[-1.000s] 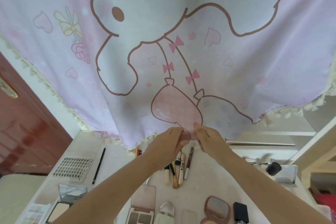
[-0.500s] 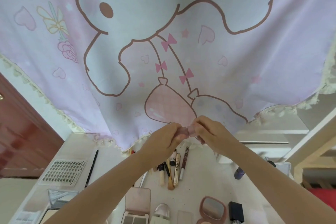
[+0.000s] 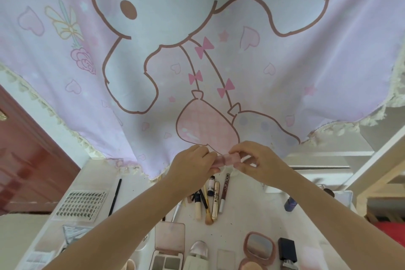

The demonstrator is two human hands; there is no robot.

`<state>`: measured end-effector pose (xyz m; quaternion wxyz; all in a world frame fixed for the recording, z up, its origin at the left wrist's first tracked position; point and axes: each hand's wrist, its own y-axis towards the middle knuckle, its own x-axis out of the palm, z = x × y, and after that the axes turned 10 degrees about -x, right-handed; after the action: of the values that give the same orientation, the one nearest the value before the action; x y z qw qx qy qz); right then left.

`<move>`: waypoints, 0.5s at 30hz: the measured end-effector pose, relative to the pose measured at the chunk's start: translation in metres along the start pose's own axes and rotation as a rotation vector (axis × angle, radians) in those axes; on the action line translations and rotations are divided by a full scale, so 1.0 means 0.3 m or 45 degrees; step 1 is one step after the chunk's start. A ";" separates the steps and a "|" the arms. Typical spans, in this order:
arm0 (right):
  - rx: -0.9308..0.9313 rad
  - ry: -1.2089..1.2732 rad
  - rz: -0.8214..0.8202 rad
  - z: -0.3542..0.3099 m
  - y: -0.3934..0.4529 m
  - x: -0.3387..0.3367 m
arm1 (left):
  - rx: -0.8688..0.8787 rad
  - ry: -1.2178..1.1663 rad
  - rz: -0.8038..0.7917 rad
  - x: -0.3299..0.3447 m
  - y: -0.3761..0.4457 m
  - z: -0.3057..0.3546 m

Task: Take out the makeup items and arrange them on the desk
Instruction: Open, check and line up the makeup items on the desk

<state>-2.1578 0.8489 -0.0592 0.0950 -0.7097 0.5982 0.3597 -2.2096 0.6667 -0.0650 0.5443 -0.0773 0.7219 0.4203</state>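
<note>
A small pink tube [image 3: 228,158] is being pinched at both ends, with the fingers of the left hand [image 3: 192,163] curled round one end and the fingers of the right hand [image 3: 258,160] curled round the other. It is being held up in the air, above the white desk [image 3: 252,210] and just in front of the pink cartoon cloth [image 3: 197,50] that is hanging behind. It is probably being held this way so it can be looked at or pulled open, but that cannot be told for sure. Below the hands, a bunch of thin sticks and brushes [image 3: 210,199] is lying close together on the desk. Nearer the camera, an open eyeshadow box [image 3: 168,250], a silver-topped bottle [image 3: 197,254], a round pink mirror case [image 3: 258,250] and a black bottle [image 3: 288,252] are lined up in a row. To the left, a sheet of tiny stick-ons [image 3: 81,204] and a black pencil [image 3: 115,196] are lying flat. The middle of the desk is being filled up, so a free spot is probably being needed for the tube, maybe on the right side. The pile of sticks is right under the hands and could be bumped.
</note>
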 end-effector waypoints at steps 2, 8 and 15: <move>0.165 0.104 -0.062 -0.014 0.006 0.003 | -0.013 -0.016 0.003 0.004 -0.009 0.001; 0.208 0.084 -0.034 -0.019 0.003 0.025 | -0.109 -0.046 0.072 0.013 -0.021 0.007; 0.201 0.247 0.105 -0.003 -0.011 0.057 | -0.200 -0.083 0.094 0.042 -0.046 0.040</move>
<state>-2.1540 0.8359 -0.0701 0.0774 -0.7064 0.6596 0.2450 -2.1981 0.6706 -0.0835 0.5439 -0.0796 0.6709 0.4976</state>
